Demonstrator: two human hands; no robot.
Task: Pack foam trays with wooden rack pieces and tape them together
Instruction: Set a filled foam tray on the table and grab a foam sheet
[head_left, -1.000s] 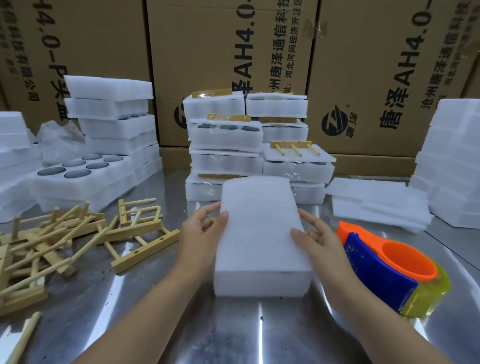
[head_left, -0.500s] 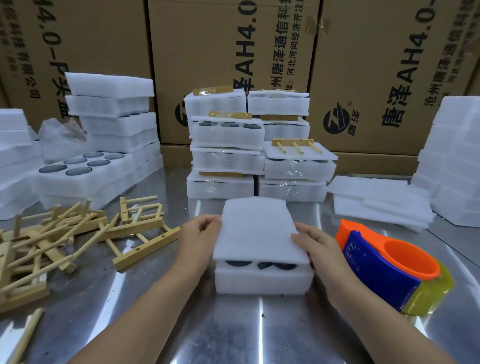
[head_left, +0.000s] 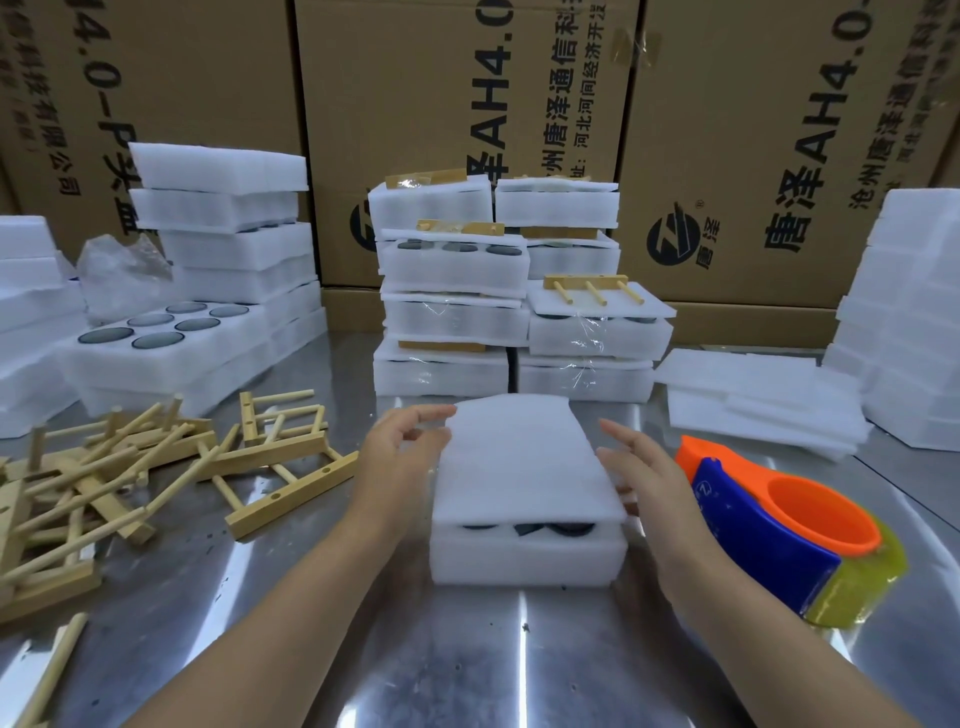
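A white foam tray (head_left: 524, 564) lies on the metal table in front of me. A thin foam sheet (head_left: 519, 457) covers it, shifted slightly so that dark round items (head_left: 566, 530) show under its near edge. My left hand (head_left: 402, 452) is at the sheet's far left corner, fingers relaxed, fingertips at its edge. My right hand (head_left: 647, 473) hovers beside the sheet's right edge with its fingers straight. Neither hand grips anything. Loose wooden rack pieces (head_left: 104, 483) are heaped at the left, the nearest one (head_left: 291, 493) just beside my left forearm.
An orange and blue tape dispenser (head_left: 779, 525) sits right of the tray. Taped packed trays (head_left: 452, 312) are stacked behind it. Thin foam sheets (head_left: 753, 400) lie at the right, with foam stacks at the left (head_left: 171, 343) and the far right (head_left: 914, 322). Cardboard cartons (head_left: 727, 156) wall the back.
The foam sheet, held up over the tray a second ago, has come down flat onto it. Both hands have let go of its edges and opened.
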